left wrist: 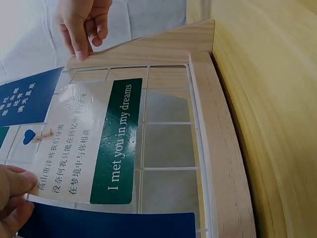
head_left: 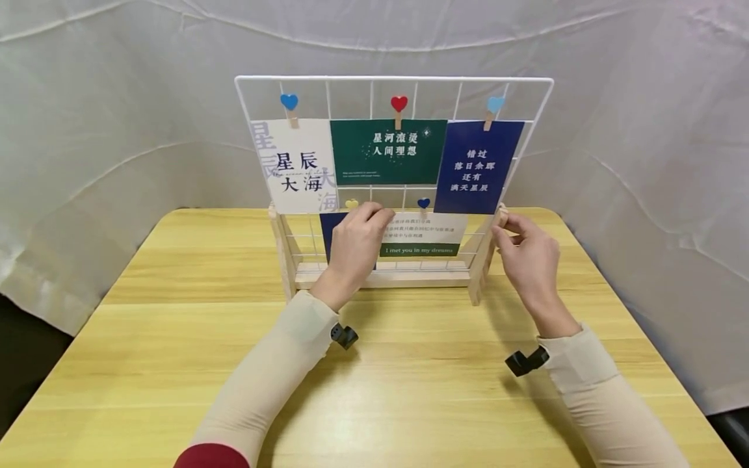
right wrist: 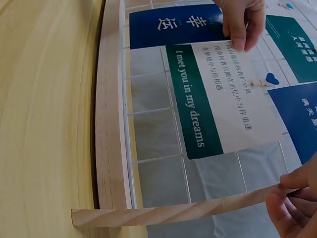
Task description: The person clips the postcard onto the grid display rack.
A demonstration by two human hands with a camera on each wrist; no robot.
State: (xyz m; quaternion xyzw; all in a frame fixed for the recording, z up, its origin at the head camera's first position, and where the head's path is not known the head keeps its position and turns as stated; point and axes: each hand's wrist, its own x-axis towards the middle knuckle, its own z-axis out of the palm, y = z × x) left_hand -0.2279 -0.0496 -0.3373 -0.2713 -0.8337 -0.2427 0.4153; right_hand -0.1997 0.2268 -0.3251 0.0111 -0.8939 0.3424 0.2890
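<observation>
A white wire grid panel [head_left: 394, 78] leans in a wooden stand [head_left: 383, 280], with several printed cards clipped on it. My left hand [head_left: 361, 237] is at the lower row, its thumb and fingertip pinching the left edge of a white and green card [left wrist: 74, 144]. A dark blue heart clip [left wrist: 29, 137] sits on that card's top edge. Beside it, a dark blue card [right wrist: 173, 25] is partly covered by the same hand. My right hand [head_left: 529, 257] pinches the upper end of the stand's right wooden side piece [right wrist: 173, 214].
Across the top hang a white card [head_left: 298, 166], a green card [head_left: 389, 153] and a blue card [head_left: 480, 168], under heart clips. A yellow heart clip [head_left: 351, 204] shows near my left hand. The stand rests on a wood-grain table [head_left: 409, 377] before a pale cloth backdrop [head_left: 117, 97].
</observation>
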